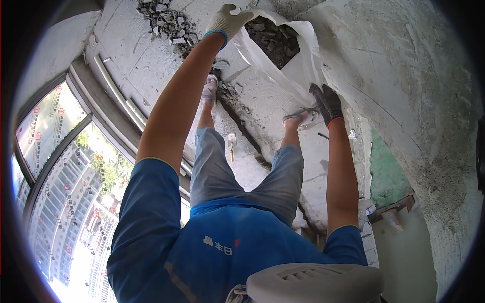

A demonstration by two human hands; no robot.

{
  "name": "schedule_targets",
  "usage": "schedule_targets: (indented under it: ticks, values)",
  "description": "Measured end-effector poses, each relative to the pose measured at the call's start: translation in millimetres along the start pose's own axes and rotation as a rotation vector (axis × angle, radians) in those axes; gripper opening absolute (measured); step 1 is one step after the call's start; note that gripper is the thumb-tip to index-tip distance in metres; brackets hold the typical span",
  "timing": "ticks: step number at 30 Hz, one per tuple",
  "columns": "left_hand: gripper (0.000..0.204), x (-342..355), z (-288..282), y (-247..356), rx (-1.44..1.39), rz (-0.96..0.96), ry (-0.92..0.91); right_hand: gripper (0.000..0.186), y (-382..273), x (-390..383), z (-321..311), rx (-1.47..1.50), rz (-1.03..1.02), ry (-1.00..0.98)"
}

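A white sack (308,36) stands on the floor ahead of me, its mouth spread wide, with grey-brown rubble (273,41) inside. My left hand (227,22), in a pale knit glove with a blue cuff, is closed at the left side of the rim. At the near right edge, my right hand (327,102) wears a dark glove with an orange cuff. Its fingers pinch the sack's edge, which is pulled toward me in a long fold. Parts of the fingertips of both hands are hidden.
Loose rubble (169,22) lies at the far left. A dark groove (245,132) runs through the floor between my feet, near a small trowel-like tool (232,146). White pipes (113,83) lie by the window (70,146). A rough concrete wall (404,76) rises at right.
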State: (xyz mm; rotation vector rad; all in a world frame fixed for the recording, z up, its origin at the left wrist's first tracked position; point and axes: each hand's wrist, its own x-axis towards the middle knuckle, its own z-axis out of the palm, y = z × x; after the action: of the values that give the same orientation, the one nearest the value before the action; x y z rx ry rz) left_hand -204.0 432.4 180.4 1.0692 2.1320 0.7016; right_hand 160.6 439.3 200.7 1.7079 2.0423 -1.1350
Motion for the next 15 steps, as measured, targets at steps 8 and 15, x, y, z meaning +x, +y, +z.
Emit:
schedule_targets:
  ticks: [8, 15]
  values:
    - [0.034, -41, 11, -2, -0.57, -0.3, -0.092, 0.064, -6, 103, -42, -0.46, -0.154, 0.027]
    - [0.053, -73, -63, 0, -0.756, -0.251, 0.031, 0.029, -28, 12, -67, 0.931, 0.114, 0.031]
